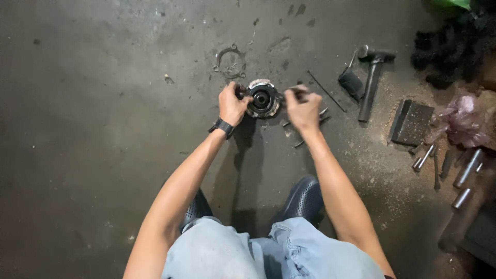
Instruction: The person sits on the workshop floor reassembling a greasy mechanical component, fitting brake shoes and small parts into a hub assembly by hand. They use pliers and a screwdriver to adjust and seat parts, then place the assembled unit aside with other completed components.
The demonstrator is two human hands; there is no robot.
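A round metal hub with a dark centre hole [262,98] rests on the concrete floor [103,129]. My left hand [232,103], with a black watch on the wrist, grips the hub's left side. My right hand [303,107] is closed on the hub's right side, pinching a small dark part there. What exactly the fingers pinch is too small to tell. Several dark bolts [310,123] lie on the floor just under my right hand. I am squatting, with my knees and dark shoes at the bottom of the view.
A thin metal ring gasket [230,62] lies beyond the hub. A hammer [373,77], a thin black rod [326,91], a dark flat block [412,123], several metal pins [460,173], a pink plastic bag [462,120] and black rags [449,49] sit at the right.
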